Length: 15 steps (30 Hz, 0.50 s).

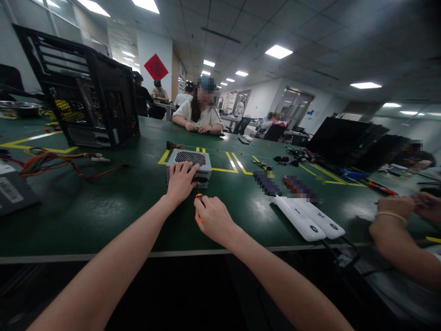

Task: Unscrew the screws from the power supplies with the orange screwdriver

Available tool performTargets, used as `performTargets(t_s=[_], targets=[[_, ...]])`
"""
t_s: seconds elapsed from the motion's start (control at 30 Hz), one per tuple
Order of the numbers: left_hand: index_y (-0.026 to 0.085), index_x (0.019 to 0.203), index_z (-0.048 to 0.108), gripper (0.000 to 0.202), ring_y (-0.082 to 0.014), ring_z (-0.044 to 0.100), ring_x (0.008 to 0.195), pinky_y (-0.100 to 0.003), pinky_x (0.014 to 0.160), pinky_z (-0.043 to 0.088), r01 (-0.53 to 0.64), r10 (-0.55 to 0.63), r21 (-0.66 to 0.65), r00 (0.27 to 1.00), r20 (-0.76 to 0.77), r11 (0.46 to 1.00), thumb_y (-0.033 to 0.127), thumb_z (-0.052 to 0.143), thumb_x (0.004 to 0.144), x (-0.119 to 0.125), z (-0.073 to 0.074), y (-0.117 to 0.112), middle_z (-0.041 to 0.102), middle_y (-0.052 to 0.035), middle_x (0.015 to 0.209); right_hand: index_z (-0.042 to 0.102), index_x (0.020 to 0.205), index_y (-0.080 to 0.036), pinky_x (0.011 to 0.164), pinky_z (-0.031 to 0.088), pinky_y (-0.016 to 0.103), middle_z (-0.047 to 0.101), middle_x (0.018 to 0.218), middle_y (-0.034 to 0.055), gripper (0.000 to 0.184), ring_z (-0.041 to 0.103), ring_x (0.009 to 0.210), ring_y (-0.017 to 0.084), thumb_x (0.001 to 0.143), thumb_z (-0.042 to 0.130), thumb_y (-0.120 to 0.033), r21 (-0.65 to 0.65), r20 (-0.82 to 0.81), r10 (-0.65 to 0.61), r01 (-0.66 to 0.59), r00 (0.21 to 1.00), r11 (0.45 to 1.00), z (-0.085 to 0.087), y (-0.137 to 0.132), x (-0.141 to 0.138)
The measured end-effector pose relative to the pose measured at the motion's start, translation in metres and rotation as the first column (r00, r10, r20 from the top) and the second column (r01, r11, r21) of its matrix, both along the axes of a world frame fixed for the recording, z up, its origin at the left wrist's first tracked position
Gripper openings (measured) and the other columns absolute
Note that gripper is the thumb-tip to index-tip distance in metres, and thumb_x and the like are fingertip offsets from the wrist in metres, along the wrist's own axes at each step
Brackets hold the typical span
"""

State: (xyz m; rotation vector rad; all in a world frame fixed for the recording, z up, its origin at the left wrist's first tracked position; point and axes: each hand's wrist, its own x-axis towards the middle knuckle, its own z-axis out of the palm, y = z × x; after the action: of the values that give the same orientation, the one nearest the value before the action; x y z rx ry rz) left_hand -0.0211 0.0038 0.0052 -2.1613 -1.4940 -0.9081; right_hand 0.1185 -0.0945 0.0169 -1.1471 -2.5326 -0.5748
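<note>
A grey metal power supply [204,174] with a honeycomb grille on top sits on the green table in front of me. My left hand [181,184] is on its near side, fingers spread over the top edge and thumb against the front face. Just below and to the right, my right hand [214,216] is closed around an orange-and-black screwdriver [199,196]; only part of its handle shows, and I cannot make out its tip. A small bundle of cables [174,145] lies behind the power supply.
A black computer case [99,96] stands at left, near another power supply [15,188] with coloured cables [51,161]. Two white devices [303,218] lie at right, below blurred flat objects. Co-workers sit opposite and at right, where a person's hands [396,207] show. Yellow tape marks the table.
</note>
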Motion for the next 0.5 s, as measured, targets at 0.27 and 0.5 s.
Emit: performTargets(t_s=[0.27,0.5], targets=[[0.025,0.125,0.045,0.054,-0.0302,0.036,0.115,-0.046,0.096,0.026,0.002,-0.003,0.013,1.000,0.009,1.000,0.030,0.061,0.074,0.000,-0.001,0.000,0.047,-0.0102,0.124,0.060,0.094,-0.018,0.073,0.042,0.032,0.058,0.098,0.0092,0.016,0.054,0.085,0.019,0.083,0.048,-0.017,-0.063,-0.084,-0.009,0.004,0.996,0.998,-0.002,-0.001,0.018],[0.025,0.125,0.046,0.052,-0.0307,0.033,0.117,-0.046,0.096,0.025,0.002,-0.001,-0.021,1.000,0.026,1.000,0.029,0.060,0.074,0.001,0.000,0.000,0.046,-0.0106,0.126,0.051,0.108,-0.016,0.067,0.047,0.027,0.064,0.087,0.0050,0.026,0.062,0.075,0.016,0.088,0.042,-0.030,-0.210,-0.592,-0.179,0.064,0.786,0.976,-0.004,0.003,0.006]])
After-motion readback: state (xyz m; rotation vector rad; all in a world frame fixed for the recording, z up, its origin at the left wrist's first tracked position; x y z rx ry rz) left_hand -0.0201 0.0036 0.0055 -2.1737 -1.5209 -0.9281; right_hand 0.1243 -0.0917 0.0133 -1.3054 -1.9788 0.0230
